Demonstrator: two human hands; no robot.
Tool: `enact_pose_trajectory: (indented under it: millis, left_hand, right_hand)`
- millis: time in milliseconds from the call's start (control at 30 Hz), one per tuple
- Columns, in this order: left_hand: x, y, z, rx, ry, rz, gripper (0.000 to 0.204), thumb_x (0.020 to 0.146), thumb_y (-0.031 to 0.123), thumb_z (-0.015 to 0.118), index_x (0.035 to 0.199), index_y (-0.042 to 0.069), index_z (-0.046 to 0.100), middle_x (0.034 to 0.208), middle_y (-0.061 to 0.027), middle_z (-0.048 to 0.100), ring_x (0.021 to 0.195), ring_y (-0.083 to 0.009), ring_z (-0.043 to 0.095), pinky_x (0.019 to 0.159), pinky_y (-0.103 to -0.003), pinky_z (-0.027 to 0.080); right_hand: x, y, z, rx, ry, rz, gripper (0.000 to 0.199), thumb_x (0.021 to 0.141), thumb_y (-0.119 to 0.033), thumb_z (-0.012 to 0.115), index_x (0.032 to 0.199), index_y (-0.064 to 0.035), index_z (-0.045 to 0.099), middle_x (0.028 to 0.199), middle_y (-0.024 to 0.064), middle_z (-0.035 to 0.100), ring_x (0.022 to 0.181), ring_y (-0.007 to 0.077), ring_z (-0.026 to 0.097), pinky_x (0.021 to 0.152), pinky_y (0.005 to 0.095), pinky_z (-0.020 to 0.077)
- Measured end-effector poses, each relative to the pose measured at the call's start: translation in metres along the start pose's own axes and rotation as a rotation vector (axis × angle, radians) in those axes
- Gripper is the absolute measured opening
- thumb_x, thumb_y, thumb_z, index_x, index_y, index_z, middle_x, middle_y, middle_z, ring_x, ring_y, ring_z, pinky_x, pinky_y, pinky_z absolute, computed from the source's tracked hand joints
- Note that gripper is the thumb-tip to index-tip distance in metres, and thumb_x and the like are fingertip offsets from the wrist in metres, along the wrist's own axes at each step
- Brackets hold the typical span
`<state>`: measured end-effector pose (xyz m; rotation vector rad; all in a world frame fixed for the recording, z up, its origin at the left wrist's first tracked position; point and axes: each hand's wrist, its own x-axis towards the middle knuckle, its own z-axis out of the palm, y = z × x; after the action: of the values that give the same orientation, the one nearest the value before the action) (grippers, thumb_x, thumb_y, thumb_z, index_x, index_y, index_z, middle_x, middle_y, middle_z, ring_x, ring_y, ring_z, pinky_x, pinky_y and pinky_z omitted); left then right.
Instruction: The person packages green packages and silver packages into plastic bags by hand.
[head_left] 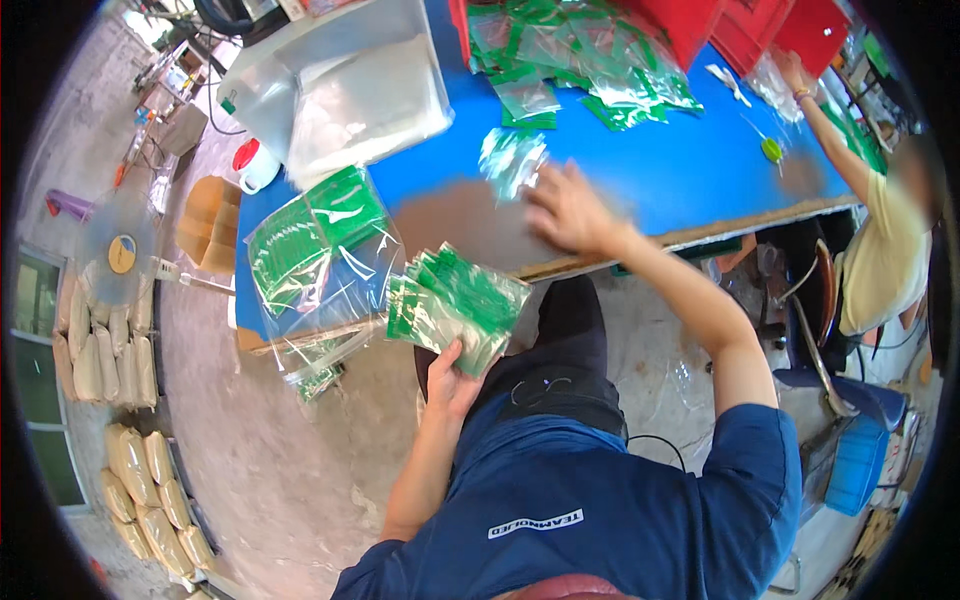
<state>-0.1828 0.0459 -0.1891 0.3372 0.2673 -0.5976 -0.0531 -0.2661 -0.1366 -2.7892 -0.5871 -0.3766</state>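
Green packets (458, 300), fanned in left hand (458, 386)

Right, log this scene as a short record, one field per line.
Left hand: holds fanned green packets
Right hand: motion-blurred, close to a shiny packet; contact unclear
Work surface: blue table
Far side: loose packet pile
Left side: large clear bag with green packets inside, overhanging the edge; white mug with red lid
Co-worker: at right, arm outstretched over the table
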Motion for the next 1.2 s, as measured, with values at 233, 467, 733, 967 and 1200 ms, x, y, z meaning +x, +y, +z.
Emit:
enact_pose_trajectory:
  millis: [233, 467, 733, 967, 1200]
  left_hand:
    - [0.006, 0.002, 0.006, 0.257, 0.143, 0.128, 0.064, 0.090, 0.013, 0.061, 0.147, 0.003, 0.034, 0.146, -0.0180, 0.046, 0.135, -0.0384, 0.043, 0.115, -0.057, 0.033]
    - [-0.002, -0.007, -0.003, 0.173, -0.019, 0.062, 0.074, 0.083, 0.013, 0.071, 0.147, 0.005, 0.036, 0.147, -0.0167, 0.046, 0.137, -0.0404, 0.041, 0.113, -0.066, 0.028]
    - [-0.008, 0.023, -0.012, 0.078, 0.047, 0.093, 0.061, 0.088, 0.007, 0.061, 0.144, 0.003, 0.038, 0.140, -0.0143, 0.052, 0.132, -0.0332, 0.048, 0.114, -0.053, 0.035]
    - [0.002, 0.016, 0.003, 0.232, 0.092, 0.109, 0.071, 0.085, 0.017, 0.069, 0.146, 0.002, 0.036, 0.147, -0.0184, 0.045, 0.137, -0.0386, 0.042, 0.117, -0.062, 0.026]
    - [-0.036, 0.018, -0.030, 0.171, 0.015, 0.079, 0.072, 0.077, 0.023, 0.076, 0.140, 0.003, 0.047, 0.141, -0.0142, 0.053, 0.129, -0.0370, 0.050, 0.109, -0.060, 0.037]
  right_hand:
    - [0.037, -0.039, -0.013, 0.804, 0.132, 0.345, 0.028, 0.098, -0.028, 0.054, 0.092, -0.0047, 0.069, 0.095, 0.0152, 0.067, 0.082, 0.0297, 0.066, 0.077, 0.0425, 0.0521]
    - [0.104, 0.084, 0.037, -0.121, 0.372, 0.394, 0.055, 0.091, -0.046, 0.059, 0.128, -0.0051, 0.058, 0.134, 0.0219, 0.053, 0.134, 0.0399, 0.040, 0.109, 0.0598, 0.0305]
    - [-0.015, -0.085, -0.022, 0.241, 0.071, -0.136, 0.038, 0.088, -0.029, 0.066, 0.115, -0.0034, 0.062, 0.111, 0.0192, 0.056, 0.117, 0.0406, 0.051, 0.101, 0.0545, 0.0393]
    - [0.067, -0.048, 0.002, 0.239, 0.388, 0.188, 0.028, 0.096, -0.026, 0.058, 0.114, -0.0054, 0.063, 0.103, 0.0194, 0.061, 0.093, 0.0365, 0.062, 0.076, 0.0446, 0.0522]
    - [0.072, -0.063, 0.049, 0.013, 0.146, -0.074, 0.074, 0.081, -0.061, 0.066, 0.123, -0.0001, 0.056, 0.123, 0.0197, 0.057, 0.122, 0.0354, 0.051, 0.103, 0.0523, 0.0396]
